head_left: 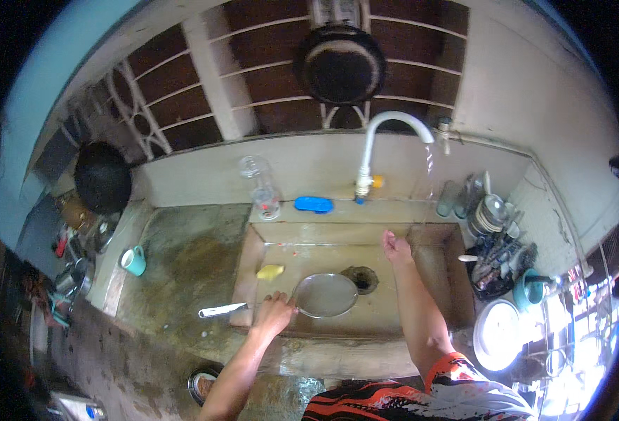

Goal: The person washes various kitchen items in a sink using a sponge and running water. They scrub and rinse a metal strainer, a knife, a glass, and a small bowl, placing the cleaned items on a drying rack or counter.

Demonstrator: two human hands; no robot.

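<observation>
My left hand [274, 313] is closed on a round mesh strainer [325, 295], near where its rim meets the handle. The strainer's white handle end [222, 310] sticks out to the left over the sink's edge. Its mesh lies level above the basin, beside the dark drain hole [361, 279]. My right hand [396, 246] reaches over the back of the sink [387, 323], fingers loosely curled and apart, with nothing visible in it. Water [429, 172] runs from the white curved faucet [387, 121] just right of that hand. A small yellow piece [270, 271] lies in the basin.
On the back ledge are a blue oval dish [314, 204] and a clear bottle [264, 196]. Right of the sink stand glasses [448, 198], utensils and a white plate [497, 335]. A teal mug [133, 261] sits on the left counter. A black pan [341, 64] hangs above.
</observation>
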